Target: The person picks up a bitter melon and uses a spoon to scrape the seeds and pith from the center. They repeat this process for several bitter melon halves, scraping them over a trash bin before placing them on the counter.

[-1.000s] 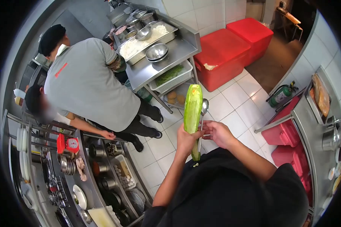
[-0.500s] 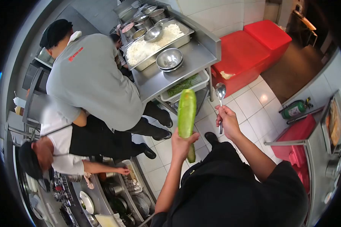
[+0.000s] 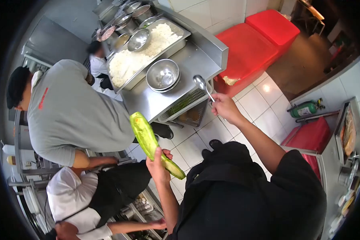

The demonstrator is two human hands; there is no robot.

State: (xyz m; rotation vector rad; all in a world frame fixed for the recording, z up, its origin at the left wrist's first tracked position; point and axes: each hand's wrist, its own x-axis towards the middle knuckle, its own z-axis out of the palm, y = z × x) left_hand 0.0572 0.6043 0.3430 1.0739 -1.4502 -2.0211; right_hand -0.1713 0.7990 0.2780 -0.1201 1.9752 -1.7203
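My left hand [image 3: 158, 163] is wrapped around the lower middle of a long, halved green gourd [image 3: 145, 136], whose pale green inner side looks scooped into a shallow trough. The gourd slants, its broad end up and left, its narrow end down and right. In my right hand [image 3: 225, 107] a metal spoon [image 3: 200, 83] is gripped by its handle, bowl upward and away from me. Spoon and gourd are well apart. Just beyond the spoon stand nested steel bowls [image 3: 163, 75] on a steel counter [image 3: 196, 56].
A large tray [image 3: 148, 60] of white food sits on the counter, with steel pots [image 3: 126, 24] behind. Red bins [image 3: 248, 48] stand to the right. Close on my left are a person in grey [image 3: 76, 108] and one in white [image 3: 74, 188]. A fire extinguisher [image 3: 306, 109] is at right.
The gourd has moved left and tipped from upright to slanted. My right hand has gone up and left with the spoon. The view has shifted, and the two people nearby have changed position.
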